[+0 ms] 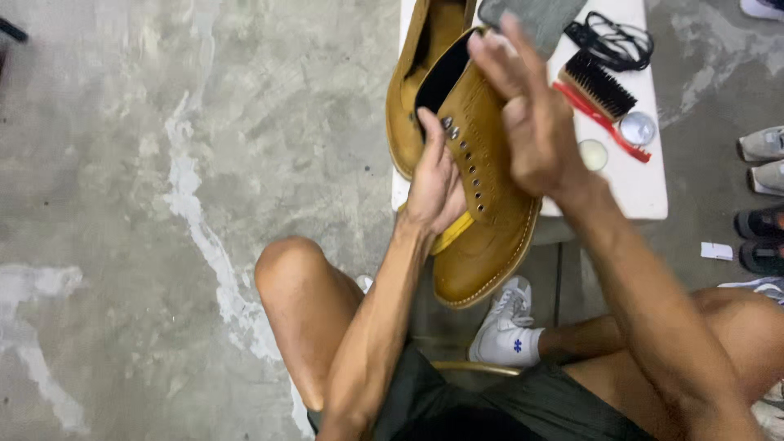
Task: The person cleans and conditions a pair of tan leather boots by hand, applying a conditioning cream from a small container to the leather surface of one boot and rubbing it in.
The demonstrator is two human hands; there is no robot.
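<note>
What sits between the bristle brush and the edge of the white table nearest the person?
In the head view, between the brush and the near edge of the white table lie a red-handled tool and two small round tins.

We cannot tell what the right hand (531, 114) grips: motion blurs its fingers, and its palm hides the tan boot's (486, 204) upper. Behind it, a second boot (416, 82) and grey cloth (535, 18) are cut by the top edge.
</note>
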